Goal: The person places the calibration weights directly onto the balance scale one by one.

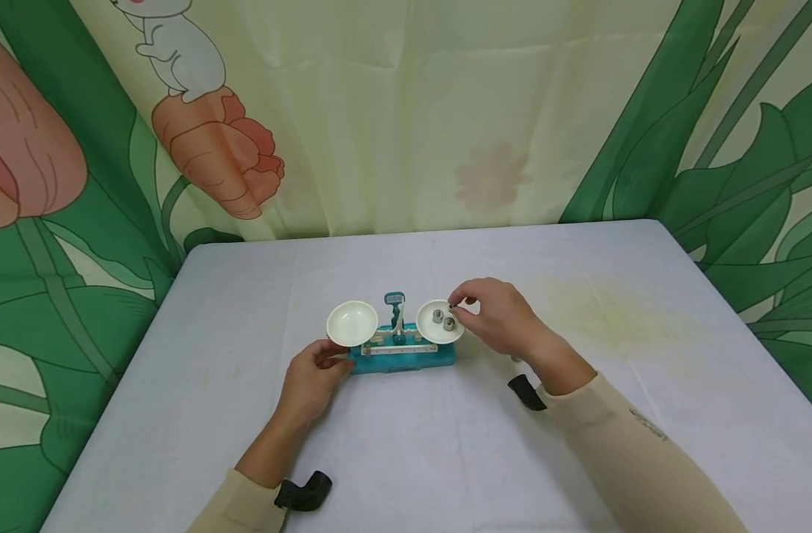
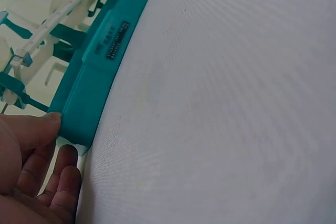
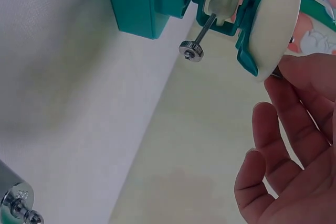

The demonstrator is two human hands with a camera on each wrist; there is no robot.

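Note:
A teal balance scale (image 1: 402,360) with two white pans stands on the table. The left pan (image 1: 352,323) holds nothing, while two silver metal weights (image 1: 448,323) stand in the right pan (image 1: 437,337). At the base's left end, my left hand (image 1: 315,381) grips the corner, thumb on top and fingertips below in the left wrist view. My right hand (image 1: 502,318) is at the right pan's outer rim, pinching a small dark metal weight (image 3: 277,72) between thumb and index finger. Fingers mostly hide that piece, so its shape is unclear.
A larger silver cylindrical weight (image 3: 18,195) with a knob lies in the right wrist view's lower left corner. A white cloth covers the table (image 1: 259,296). Behind it hangs a printed curtain (image 1: 392,111). Black wrist mounts (image 1: 303,491) sit at both sleeves.

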